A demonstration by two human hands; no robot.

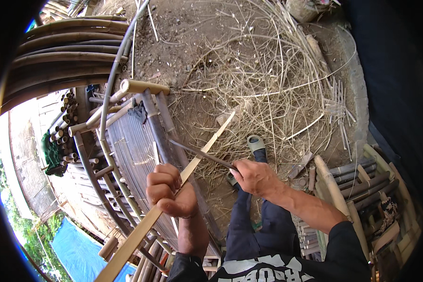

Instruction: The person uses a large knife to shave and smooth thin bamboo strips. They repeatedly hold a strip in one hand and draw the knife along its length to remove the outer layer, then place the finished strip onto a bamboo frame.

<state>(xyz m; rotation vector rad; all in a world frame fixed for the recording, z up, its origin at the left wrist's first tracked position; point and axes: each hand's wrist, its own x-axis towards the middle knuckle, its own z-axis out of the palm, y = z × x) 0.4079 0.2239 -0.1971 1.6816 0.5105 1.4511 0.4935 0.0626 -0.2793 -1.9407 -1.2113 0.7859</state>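
Note:
A long pale bamboo strip [136, 235] runs slantwise from the lower left up toward the middle of the head view. My left hand [171, 190] is closed around it, partway along its length. In my right hand [256, 177] is the grip of a knife [204, 153] with a long, narrow, dark blade. That blade lies across the strip above my left hand and seems to touch it, pointing to the left. The knife's handle is mostly hidden by my right fingers.
A bamboo bench [131, 136] with a slatted top stands at the left. Thin bamboo shavings [268, 94] litter the dirt floor ahead. Stacked bamboo poles [70, 51] rise at the far left, and a bamboo rack [376, 188] stands at the right. My feet wear sandals [255, 142].

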